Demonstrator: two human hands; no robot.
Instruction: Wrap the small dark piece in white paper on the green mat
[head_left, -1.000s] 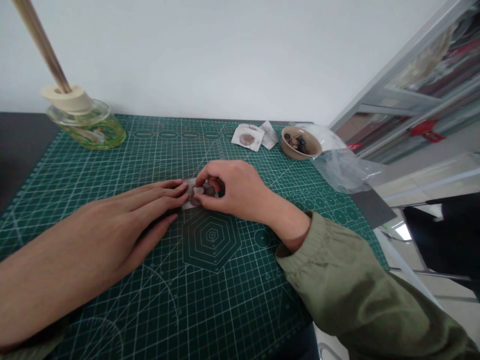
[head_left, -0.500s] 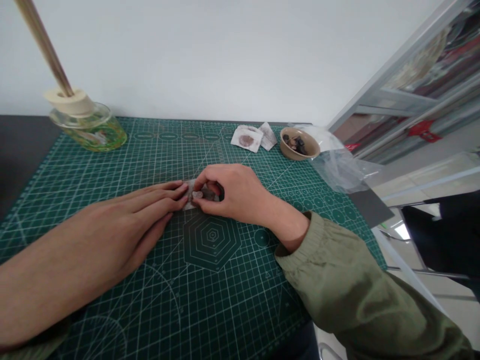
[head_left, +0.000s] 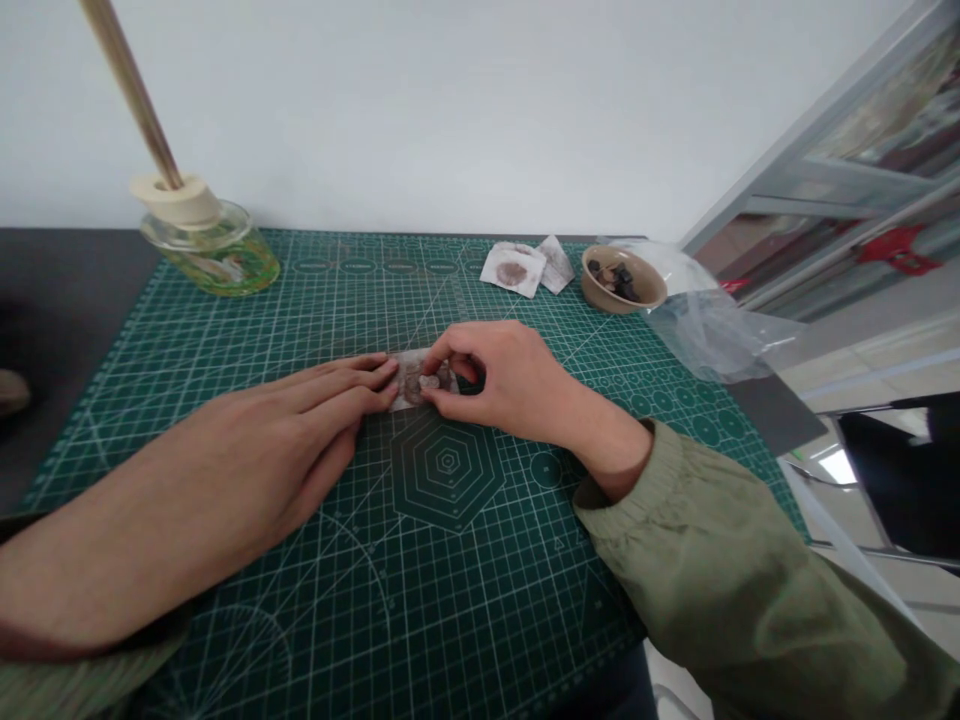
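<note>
A small pale paper packet (head_left: 409, 375) with brownish bits on it lies in the middle of the green cutting mat (head_left: 420, 570). My left hand (head_left: 300, 425) lies flat on the mat, fingers stretched out, with the fingertips pressing the packet's left edge. My right hand (head_left: 506, 380) is curled over the packet's right side, thumb and forefinger pinched on a small brown piece (head_left: 429, 382). What lies under the right palm is hidden.
A glass reed-diffuser jar (head_left: 214, 250) with a stick stands at the mat's far left. Two pale packets (head_left: 525, 267) lie at the far edge, beside a tan bowl (head_left: 622, 282) of dark pieces and a clear plastic bag (head_left: 705, 320). The table edge runs at right.
Both hands stay on the packet; the right thumb and forefinger have shifted slightly on the brown piece. The view has swung a little to the left.
</note>
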